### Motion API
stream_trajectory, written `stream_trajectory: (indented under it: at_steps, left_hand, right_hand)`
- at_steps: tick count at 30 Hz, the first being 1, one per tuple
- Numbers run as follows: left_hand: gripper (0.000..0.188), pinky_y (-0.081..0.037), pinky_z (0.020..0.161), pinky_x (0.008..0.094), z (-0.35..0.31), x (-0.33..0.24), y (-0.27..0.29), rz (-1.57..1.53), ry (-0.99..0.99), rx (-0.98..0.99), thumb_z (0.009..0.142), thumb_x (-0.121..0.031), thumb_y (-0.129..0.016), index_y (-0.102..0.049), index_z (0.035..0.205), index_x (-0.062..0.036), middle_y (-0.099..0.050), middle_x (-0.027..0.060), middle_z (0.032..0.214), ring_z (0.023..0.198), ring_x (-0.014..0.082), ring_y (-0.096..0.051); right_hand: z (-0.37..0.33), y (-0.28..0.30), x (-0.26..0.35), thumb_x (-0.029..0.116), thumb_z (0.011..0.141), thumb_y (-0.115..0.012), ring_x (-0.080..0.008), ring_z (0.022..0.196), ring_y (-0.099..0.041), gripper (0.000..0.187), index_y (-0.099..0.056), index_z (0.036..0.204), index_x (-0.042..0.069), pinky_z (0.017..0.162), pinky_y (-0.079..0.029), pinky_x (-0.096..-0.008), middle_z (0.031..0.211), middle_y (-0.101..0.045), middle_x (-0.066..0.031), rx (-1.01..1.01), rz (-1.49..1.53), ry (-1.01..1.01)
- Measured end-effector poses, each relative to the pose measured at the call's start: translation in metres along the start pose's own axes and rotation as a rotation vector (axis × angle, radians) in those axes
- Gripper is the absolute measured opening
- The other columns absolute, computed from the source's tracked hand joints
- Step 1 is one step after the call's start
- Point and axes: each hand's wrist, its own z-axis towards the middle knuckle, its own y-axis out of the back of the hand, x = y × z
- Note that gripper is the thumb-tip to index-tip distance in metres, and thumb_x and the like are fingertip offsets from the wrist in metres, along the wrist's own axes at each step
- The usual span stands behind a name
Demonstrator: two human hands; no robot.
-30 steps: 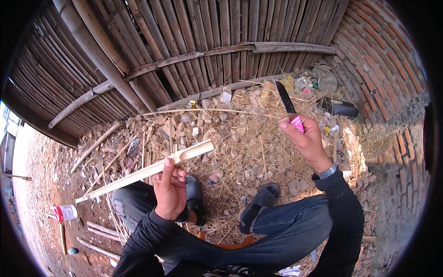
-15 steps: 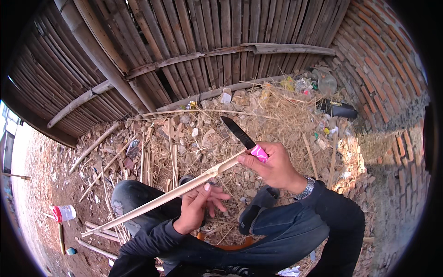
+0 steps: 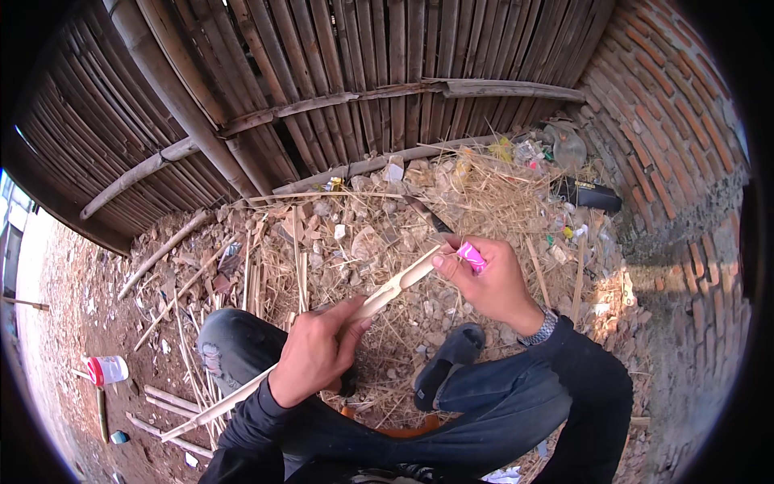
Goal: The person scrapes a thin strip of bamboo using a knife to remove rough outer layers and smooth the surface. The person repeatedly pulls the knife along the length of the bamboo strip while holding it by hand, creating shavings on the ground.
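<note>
A long split bamboo strip (image 3: 401,281), pale and hollowed inside with a node across it, slants over my lap from lower left to upper right. My left hand (image 3: 318,345) is wrapped round its middle. At the upper end, my right hand (image 3: 493,276) grips a knife by its pink-and-white handle (image 3: 472,257), thumb close to the tip of the strip. The knife's dark blade (image 3: 436,220) points up and away to the left, beyond the strip's end. My right fingers are partly hidden behind the handle and strip.
Ahead stands a bamboo slat wall (image 3: 387,48); a brick wall (image 3: 673,121) rises on the right. Straw, stones and litter cover the ground. A red-lidded clear tub (image 3: 108,369) lies at left near cut bamboo pieces (image 3: 172,401). A black case (image 3: 591,194) sits far right.
My left hand has gone from open fingers under the strip to a closed grip round it. My right hand has shifted slightly right, and the blade has turned.
</note>
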Motion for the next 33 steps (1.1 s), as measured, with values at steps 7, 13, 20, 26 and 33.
stream_trajectory:
  at_steps: [7,13,20,26,33]
  left_hand:
    - [0.029,-0.053,0.062,0.0405,0.004,0.017,-0.009,0.012,0.142,-0.047,0.102,-0.019,-0.067,-0.069,0.118,0.0044,-0.067,0.0176,0.070,0.063,0.0320,-0.070]
    - [0.028,-0.053,0.064,0.0427,0.007,0.033,-0.010,0.107,0.210,-0.181,0.101,-0.022,-0.067,-0.069,0.114,0.0030,-0.069,0.0198,0.074,0.067,0.0332,-0.071]
    - [0.027,-0.052,0.064,0.0421,0.008,0.037,-0.011,0.121,0.233,-0.187,0.100,-0.021,-0.068,-0.070,0.113,0.0024,-0.069,0.0199,0.076,0.066,0.0326,-0.071]
    - [0.027,-0.052,0.064,0.0414,0.007,0.039,-0.013,0.111,0.224,-0.188,0.100,-0.021,-0.068,-0.070,0.112,0.0029,-0.069,0.0195,0.076,0.066,0.0319,-0.070]
    - [0.026,-0.051,0.064,0.0391,0.005,0.043,-0.008,0.052,0.246,-0.122,0.102,-0.020,-0.066,-0.070,0.111,0.0034,-0.068,0.0179,0.075,0.065,0.0269,-0.067]
  right_hand:
    - [-0.014,-0.008,0.030,0.038,0.108,-0.055,-0.0389,0.050,-0.058,0.040,-0.056,0.096,0.000,0.059,-0.049,-0.0492,0.054,-0.055,-0.0171,0.175,-0.179,-0.013]
    - [-0.020,-0.022,0.016,0.038,0.107,-0.055,-0.0414,0.050,-0.060,0.045,-0.061,0.089,-0.003,0.054,-0.048,-0.0519,0.055,-0.057,-0.0210,0.313,-0.264,-0.079]
    - [-0.022,-0.027,0.008,0.035,0.108,-0.056,-0.0388,0.045,-0.047,0.055,-0.054,0.065,0.000,0.051,-0.039,-0.0492,0.050,-0.046,-0.0192,0.347,-0.217,-0.108]
    - [-0.022,-0.032,0.006,0.034,0.107,-0.056,-0.0389,0.045,-0.051,0.053,-0.056,0.068,-0.001,0.051,-0.041,-0.0509,0.051,-0.048,-0.0206,0.368,-0.275,-0.122]
    - [-0.015,-0.031,-0.026,0.042,0.109,-0.047,-0.0399,0.052,-0.065,0.057,-0.068,0.078,0.000,0.051,-0.053,-0.0525,0.059,-0.064,-0.0199,0.255,-0.676,-0.027]
